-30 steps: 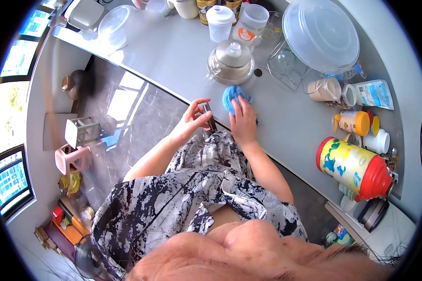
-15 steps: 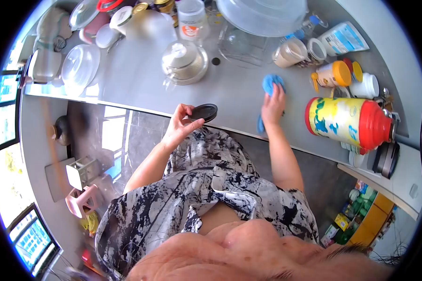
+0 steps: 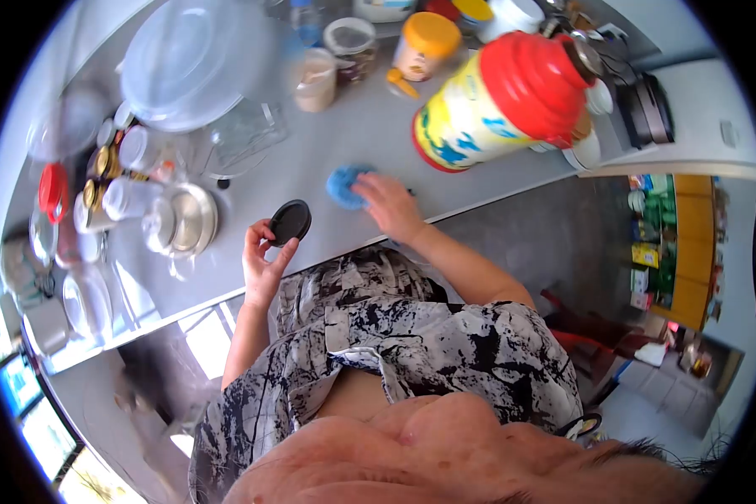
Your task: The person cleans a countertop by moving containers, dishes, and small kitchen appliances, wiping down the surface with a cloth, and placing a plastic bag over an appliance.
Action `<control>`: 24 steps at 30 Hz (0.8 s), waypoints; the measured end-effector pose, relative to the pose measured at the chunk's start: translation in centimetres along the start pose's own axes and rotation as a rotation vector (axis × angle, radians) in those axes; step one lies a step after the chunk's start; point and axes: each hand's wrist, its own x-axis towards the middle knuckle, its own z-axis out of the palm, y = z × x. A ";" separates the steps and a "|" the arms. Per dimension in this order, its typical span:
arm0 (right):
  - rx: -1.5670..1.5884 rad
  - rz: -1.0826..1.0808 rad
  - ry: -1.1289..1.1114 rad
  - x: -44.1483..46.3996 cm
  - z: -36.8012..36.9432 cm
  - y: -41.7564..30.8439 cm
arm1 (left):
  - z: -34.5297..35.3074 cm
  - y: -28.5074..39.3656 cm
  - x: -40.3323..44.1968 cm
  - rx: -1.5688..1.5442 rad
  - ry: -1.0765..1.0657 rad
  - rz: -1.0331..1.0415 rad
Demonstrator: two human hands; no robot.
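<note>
Between the thumb and fingers of my left hand (image 3: 263, 262) is a round black lid (image 3: 291, 223), raised over the counter's front edge with its flat face towards me. My right hand (image 3: 391, 207) bears down on a crumpled blue cloth (image 3: 346, 186) on the grey counter (image 3: 328, 139). Its fingers curl over the cloth and partly hide it. A clear lidded pot (image 3: 191, 221) stands left of the black lid. To the right of the cloth lies a large red and yellow thermos flask (image 3: 487, 109).
Behind my hands stand a jar with beige contents (image 3: 315, 82), another clear jar (image 3: 350, 49) and an orange-lidded container (image 3: 426, 44). A big translucent bowl (image 3: 185, 63) sits at the back left. Several jars and a clear oval container (image 3: 87, 302) crowd the left end.
My view has swung to the right, so the counter things appear further left. The black lid now faces me more fully. Both hands keep what they hold.
</note>
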 end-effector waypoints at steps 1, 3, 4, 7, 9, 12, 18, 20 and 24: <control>-0.022 0.064 0.055 0.7 -1.2 1.1 | 0.5 0.8 0.4 0.038 -0.042 -0.023; -0.053 0.193 0.162 1.9 -3.3 2.9 | 1.8 1.6 1.2 0.063 -0.075 0.003; -0.062 0.219 0.163 1.2 -3.1 4.7 | 4.1 0.8 1.1 0.071 -0.065 -0.013; -0.106 0.260 0.217 2.9 -1.0 3.8 | 5.2 0.6 2.2 0.176 -0.090 0.073; -0.097 0.282 0.232 3.4 -0.2 2.9 | 5.2 0.1 3.6 0.282 -0.042 0.120; -0.045 0.268 0.236 5.0 -0.2 0.5 | 5.0 0.8 7.5 0.414 0.115 0.115; -0.093 0.110 0.011 2.0 2.6 -11.7 | 1.1 3.8 12.6 0.615 0.053 0.210; -0.057 0.015 -0.049 2.9 1.6 -11.5 | 3.1 3.3 14.0 0.669 -0.025 0.111; 0.003 -0.086 -0.070 6.6 1.4 -10.1 | 2.3 4.1 12.8 0.793 0.057 0.395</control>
